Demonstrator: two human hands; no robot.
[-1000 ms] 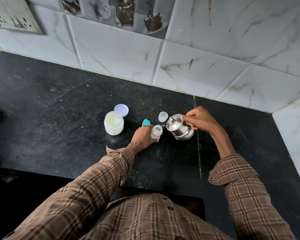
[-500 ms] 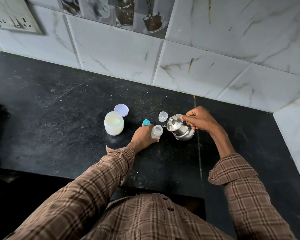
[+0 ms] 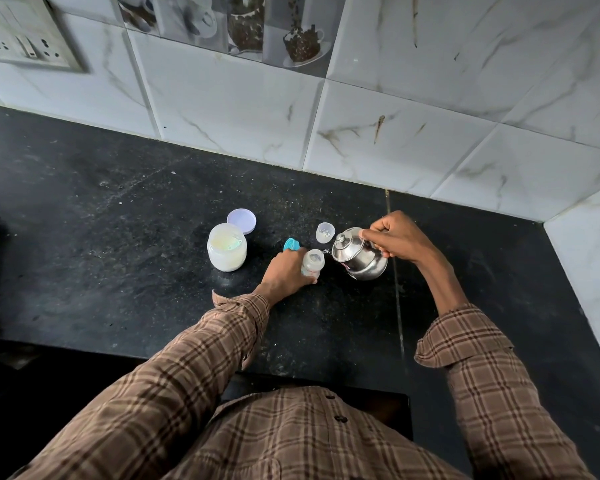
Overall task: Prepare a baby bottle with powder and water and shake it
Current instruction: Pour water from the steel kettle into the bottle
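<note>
Curled round the lower body of the small baby bottle (image 3: pixel 313 262), the left hand (image 3: pixel 284 271) holds it upright on the black counter (image 3: pixel 118 237), its forearm reaching in from the near left in a brown checked sleeve (image 3: pixel 201 355). To the right, the right hand (image 3: pixel 397 239) grips the handle of a small steel kettle (image 3: pixel 359 256), fingers wrapped tight; the kettle is raised off the counter and tipped left, its spout just at the bottle's open mouth. The right forearm comes in from the near right, wrist bent. Behind the left hand lies a teal bottle cap (image 3: pixel 291 244); a small clear cup (image 3: pixel 325 232) stands just beyond the bottle. Farther left stands an open powder jar (image 3: pixel 226 251), its pale lid (image 3: pixel 241 221) lying flat just behind it.
</note>
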